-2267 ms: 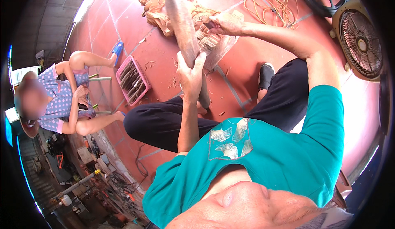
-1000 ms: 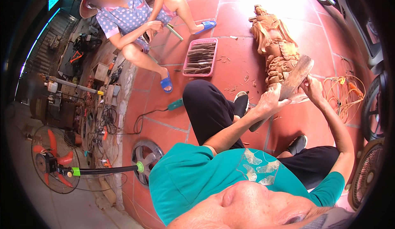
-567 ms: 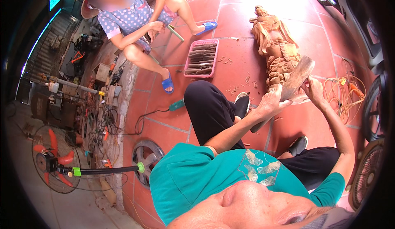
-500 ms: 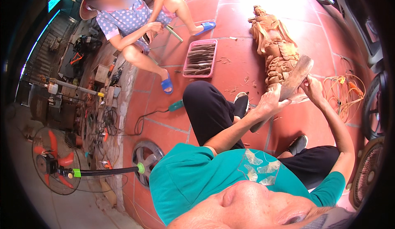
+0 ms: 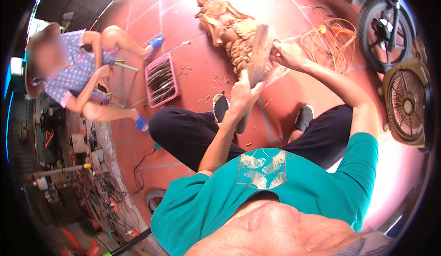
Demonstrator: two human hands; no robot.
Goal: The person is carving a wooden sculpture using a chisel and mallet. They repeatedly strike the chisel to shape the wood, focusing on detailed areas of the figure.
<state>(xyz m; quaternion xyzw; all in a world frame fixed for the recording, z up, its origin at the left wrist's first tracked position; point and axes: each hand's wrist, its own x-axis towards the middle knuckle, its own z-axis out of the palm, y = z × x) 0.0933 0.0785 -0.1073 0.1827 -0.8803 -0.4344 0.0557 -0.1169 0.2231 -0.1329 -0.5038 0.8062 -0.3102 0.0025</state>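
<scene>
A long, worn wooden club [image 5: 260,49], wide at its far end, slants up in front of me. My left hand [image 5: 245,95] is wrapped around it below the middle, and its lower end shows beneath my fist. At its right side, my right hand [image 5: 287,56] has its fingers bent in a pinch; whatever they hold is hidden. Behind the club a carved wooden statue [image 5: 225,24] lies on the floor, partly covered by the club and my hands.
A pink basket [image 5: 177,90] of narrow carving tools stands left, near a seated person [image 5: 78,63] in a dotted shirt. Orange cord [image 5: 328,44] lies coiled at the right, with a motorbike wheel [image 5: 385,33] and a fan [image 5: 406,97] beyond. Wood chips litter the red tiles.
The view has turned to the right, so the scene sits farther left. The club stands more upright in the picture; my left hand still holds it, with my right hand beside it.
</scene>
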